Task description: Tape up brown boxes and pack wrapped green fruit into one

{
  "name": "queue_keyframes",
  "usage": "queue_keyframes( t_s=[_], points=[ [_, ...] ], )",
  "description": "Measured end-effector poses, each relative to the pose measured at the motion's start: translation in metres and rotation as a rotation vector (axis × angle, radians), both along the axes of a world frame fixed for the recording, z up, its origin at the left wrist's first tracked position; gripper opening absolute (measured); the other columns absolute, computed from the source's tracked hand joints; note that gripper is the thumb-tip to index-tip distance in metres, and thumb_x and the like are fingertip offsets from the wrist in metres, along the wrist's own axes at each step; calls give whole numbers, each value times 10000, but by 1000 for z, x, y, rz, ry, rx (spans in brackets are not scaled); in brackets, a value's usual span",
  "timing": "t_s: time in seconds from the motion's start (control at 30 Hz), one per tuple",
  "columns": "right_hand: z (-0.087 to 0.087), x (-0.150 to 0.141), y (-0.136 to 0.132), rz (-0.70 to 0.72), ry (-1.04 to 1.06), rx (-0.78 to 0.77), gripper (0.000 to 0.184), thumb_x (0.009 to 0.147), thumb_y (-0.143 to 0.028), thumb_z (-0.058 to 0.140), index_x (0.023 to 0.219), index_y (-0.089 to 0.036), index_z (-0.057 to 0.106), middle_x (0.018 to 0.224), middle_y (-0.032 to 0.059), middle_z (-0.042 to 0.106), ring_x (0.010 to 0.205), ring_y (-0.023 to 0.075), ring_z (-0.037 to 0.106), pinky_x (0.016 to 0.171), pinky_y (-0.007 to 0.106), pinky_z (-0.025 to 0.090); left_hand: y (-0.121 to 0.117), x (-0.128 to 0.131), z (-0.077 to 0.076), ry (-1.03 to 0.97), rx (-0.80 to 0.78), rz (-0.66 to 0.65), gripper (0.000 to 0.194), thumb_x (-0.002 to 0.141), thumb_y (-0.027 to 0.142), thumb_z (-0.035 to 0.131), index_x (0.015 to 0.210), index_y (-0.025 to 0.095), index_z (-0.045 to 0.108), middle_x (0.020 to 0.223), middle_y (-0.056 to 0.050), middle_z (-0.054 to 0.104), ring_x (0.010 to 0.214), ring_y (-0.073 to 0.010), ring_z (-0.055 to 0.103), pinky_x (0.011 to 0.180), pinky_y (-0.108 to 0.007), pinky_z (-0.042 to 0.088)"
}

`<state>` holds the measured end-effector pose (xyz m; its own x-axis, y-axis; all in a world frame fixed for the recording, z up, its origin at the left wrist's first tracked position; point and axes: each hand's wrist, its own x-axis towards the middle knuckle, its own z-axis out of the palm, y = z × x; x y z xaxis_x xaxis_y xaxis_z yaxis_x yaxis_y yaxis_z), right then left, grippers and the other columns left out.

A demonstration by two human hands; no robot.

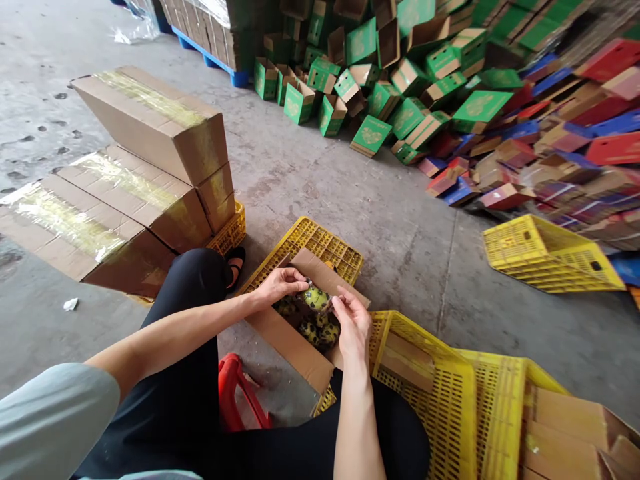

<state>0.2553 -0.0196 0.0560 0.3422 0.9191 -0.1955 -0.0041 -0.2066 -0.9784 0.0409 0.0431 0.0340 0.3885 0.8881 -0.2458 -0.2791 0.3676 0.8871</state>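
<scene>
Between my hands is a yellow-green, dark-spotted packet (315,298) that looks like something rounded in a clear wrapper; its exact kind I cannot make out. My left hand (283,285) pinches its upper left edge, fingers closed. On the other side my right hand (353,321) pinches its right edge between thumb and fingers. Both hands are over an open cardboard box (295,350) with its flaps spread. Inside lie several similar spotted packets (320,331), partly covered by the hand and the held one. The box rests by an upturned yellow crate (324,241).
Taped cartons (150,127) are stacked at left. Yellow crates (440,400) holding flat cardboard stand at right, and another yellow crate (550,257) lies farther off. A red stool (240,397) is below me. Green boxes (373,133) and red-blue boxes (520,160) are heaped behind.
</scene>
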Motion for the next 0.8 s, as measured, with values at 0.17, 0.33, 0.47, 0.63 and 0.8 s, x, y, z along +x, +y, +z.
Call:
queue_keyframes(
  t_s=[0.17,0.33,0.47,0.63,0.8],
  points=[
    [-1,-1,2,-84,55,29,454,722,-475,871,1090,-224,785,986,33,745,889,193,670,877,359,542,0,3,2,-61,-52,26,465,673,505,942,828,147,689,841,-22,723,706,-106,630,683,-229,480],
    [10,-6,1,-78,165,36,419,717,-431,894,1078,-250,783,976,11,748,889,171,666,858,319,540,1,2,5,-88,-101,27,481,652,503,955,825,149,679,853,-28,733,723,-116,654,699,-237,490],
    [17,-8,-1,37,189,-42,442,731,-470,892,1106,-264,781,1115,39,764,1027,207,688,925,337,551,1,-3,8,-93,-107,31,476,670,492,952,837,152,664,862,-29,731,732,-119,665,709,-238,500],
    [20,-11,-2,62,197,-70,397,708,-513,895,983,-245,796,1046,52,786,972,228,713,909,375,581,1,-4,11,-121,-113,24,478,680,490,951,854,155,659,879,-30,722,740,-121,667,755,-260,526],
    [18,-11,-2,-4,169,-47,389,682,-508,906,933,-233,795,1005,51,788,898,216,714,858,372,590,0,0,8,-127,-133,-36,504,714,499,932,1041,184,714,1027,-35,713,869,-124,671,807,-238,519]
  ],
)
